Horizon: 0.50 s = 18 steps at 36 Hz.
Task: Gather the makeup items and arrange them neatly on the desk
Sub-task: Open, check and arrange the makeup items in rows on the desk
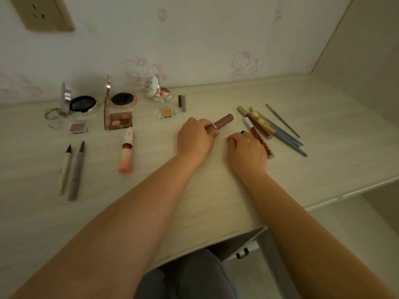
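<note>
The left hand (194, 139) has its fingers (210, 126) curled shut around the near end of a brown tube (222, 121), which sticks out to the upper right, low over the tabletop (216, 201); whether its far end touches the surface cannot be told. The right hand (246, 152) lies knuckles-up just beside a cluster of lip glosses (259, 134) and blue-handled brushes (287, 137); its fingers are bent inward with a small dark red tip showing at them, but whether they actually grip anything cannot be told. The rest of the makeup is spread well apart on the left: two open compacts (84, 104) and an eyeshadow palette (118, 121) near the wall, a small flowered case (157, 91), an orange pan (167, 113), two small sticks (182, 102) standing upright, a pink lipstick (126, 154) lying down, and two uncapped liner pens (71, 169). The likely trouble is on the right, where the round tubes lie crowded together, so setting the brown tube down beside them carelessly could nudge one and send it rolling, or fan the brushes out of line. The right wrist sits close enough to the dark red gloss to knock it. The open compacts stand with lids up and could tip if brushed, and the bare pen tips could mark the tabletop.
</note>
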### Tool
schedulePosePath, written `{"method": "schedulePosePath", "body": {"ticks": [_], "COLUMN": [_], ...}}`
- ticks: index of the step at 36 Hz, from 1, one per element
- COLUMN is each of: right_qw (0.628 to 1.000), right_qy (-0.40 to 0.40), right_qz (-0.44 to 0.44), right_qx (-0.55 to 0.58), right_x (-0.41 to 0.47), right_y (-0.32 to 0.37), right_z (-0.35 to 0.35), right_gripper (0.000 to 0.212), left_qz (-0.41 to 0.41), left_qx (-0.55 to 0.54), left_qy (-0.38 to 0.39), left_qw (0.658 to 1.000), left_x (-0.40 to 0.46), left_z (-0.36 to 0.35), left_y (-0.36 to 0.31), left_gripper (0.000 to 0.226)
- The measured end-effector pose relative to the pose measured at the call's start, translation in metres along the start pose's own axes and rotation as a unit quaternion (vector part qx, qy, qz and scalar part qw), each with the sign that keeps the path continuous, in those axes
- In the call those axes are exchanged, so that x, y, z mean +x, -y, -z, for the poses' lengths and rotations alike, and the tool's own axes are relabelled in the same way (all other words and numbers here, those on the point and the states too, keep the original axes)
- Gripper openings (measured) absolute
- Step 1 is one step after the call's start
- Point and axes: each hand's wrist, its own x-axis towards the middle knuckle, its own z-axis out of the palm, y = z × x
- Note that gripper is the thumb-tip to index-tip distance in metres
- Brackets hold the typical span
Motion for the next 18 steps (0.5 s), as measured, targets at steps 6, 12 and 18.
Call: {"method": "schedulePosePath", "body": {"ticks": [6,12,18], "right_qw": [0.946,0.889,0.906], "right_qy": [0.036,0.119,0.074], "right_qz": [-0.066,-0.03,-0.008], "right_qx": [0.316,0.441,0.416], "right_x": [-0.005,-0.026,-0.036], "right_y": [0.004,0.04,0.063], "right_z": [0.018,0.017,-0.004], "right_gripper": [0.021,0.024,0.034], "left_qz": [0.004,0.016,0.033], "left_qx": [-0.14,-0.169,-0.125], "left_qy": [0.005,-0.032,-0.05], "left_qw": [0.99,0.985,0.99], "left_x": [-0.041,-0.089,-0.101], "left_z": [0.017,0.038,0.048], "left_y": [0.005,0.024,0.033], "left_gripper": [0.027,0.027,0.021]}}
